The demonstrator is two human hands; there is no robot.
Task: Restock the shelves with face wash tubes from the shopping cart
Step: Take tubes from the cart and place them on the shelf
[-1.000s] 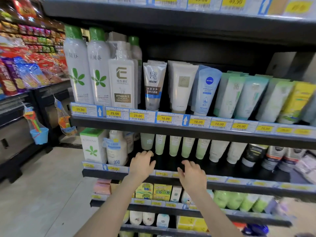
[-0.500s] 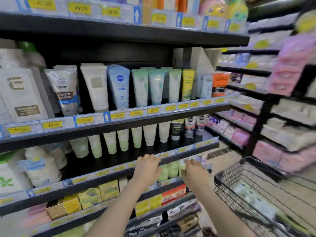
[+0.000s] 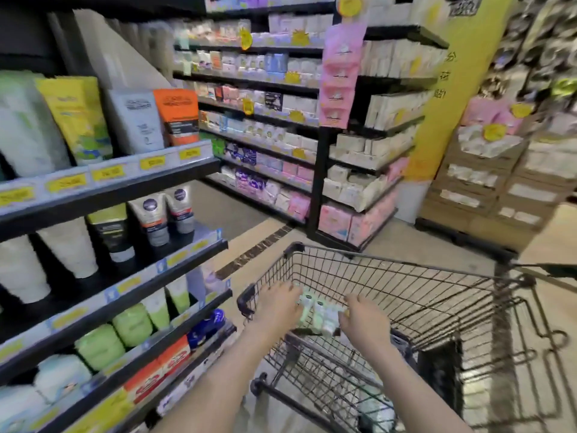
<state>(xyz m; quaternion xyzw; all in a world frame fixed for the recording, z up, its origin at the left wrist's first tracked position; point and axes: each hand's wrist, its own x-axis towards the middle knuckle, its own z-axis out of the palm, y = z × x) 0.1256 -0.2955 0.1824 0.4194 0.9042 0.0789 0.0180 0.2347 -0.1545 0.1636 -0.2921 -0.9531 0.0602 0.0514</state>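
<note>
Both your hands are down in the cart (image 3: pixel 437 295): left hand (image 3: pixel 276 304) and right hand (image 3: pixel 363 317) flank the tubes (image 3: pixel 318 312), which lie between them, long axes running away from you. Fingers spread, not clamped; left looks nearer.

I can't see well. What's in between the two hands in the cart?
In the head view, pale green face wash tubes lie bunched between the left hand and right hand, inside the shopping cart.

Pale green and white face wash tubes (image 3: pixel 318 314) bunched side by side inside black wire shopping cart (image 3: pixel 421 295), blurred
</note>
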